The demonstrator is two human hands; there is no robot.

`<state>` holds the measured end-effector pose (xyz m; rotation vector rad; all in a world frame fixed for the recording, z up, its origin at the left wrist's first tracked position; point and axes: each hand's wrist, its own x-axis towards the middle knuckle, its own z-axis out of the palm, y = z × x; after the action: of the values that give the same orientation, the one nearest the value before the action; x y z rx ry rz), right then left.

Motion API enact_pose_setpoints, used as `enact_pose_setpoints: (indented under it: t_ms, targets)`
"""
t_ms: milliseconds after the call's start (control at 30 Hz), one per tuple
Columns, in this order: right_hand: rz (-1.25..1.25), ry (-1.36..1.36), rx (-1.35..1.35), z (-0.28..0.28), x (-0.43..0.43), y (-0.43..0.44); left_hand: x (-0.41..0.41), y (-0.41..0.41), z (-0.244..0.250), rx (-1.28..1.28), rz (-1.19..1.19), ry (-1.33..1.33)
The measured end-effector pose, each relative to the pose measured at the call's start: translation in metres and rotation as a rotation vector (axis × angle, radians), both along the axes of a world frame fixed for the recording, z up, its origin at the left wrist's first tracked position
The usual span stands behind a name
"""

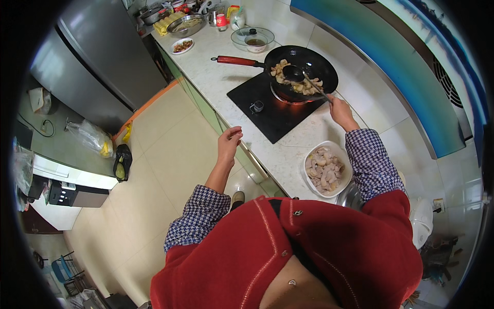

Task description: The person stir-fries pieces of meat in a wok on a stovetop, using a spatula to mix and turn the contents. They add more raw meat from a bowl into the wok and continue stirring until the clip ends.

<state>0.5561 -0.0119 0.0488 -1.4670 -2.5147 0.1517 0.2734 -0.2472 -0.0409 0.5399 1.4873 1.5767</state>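
Observation:
My right hand [341,112] grips the handle of a black ladle [294,73], whose bowl rests among browned meat pieces [307,87] in a black wok [322,63]. The wok sits over a glowing burner on a black cooktop [278,123], its red wooden handle [236,60] pointing left. My left hand [230,141] is held near the counter's front edge, fingers loosely bent and holding nothing. A white tub [349,174] of pale meat pieces [325,170] stands on the counter close to my right sleeve.
On the counter [208,77] beyond the wok are a plate of food [183,46], a glass lid [236,38] over a bowl, and a steel basin [185,26]. A range hood [401,85] hangs at the right. A fridge [112,42] and bags [90,139] are at the left.

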Motion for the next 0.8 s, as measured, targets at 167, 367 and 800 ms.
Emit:
enact_pose_setpoints:
  t_ms: [167, 367, 800]
  targets:
    - [-0.223, 0.001, 0.102, 0.010, -0.002, 0.027, -0.006, -0.012, 0.000, -0.016, 0.026, 0.030]
    - [-0.292, 0.040, 0.051, -0.028, -0.002, 0.072, -0.007, -0.014, -0.004, -0.014, 0.036, 0.002]
    - [0.056, 0.420, -0.282, 0.004, -0.010, -0.005, -0.005, -0.005, -0.002, -0.005, 0.012, 0.012]
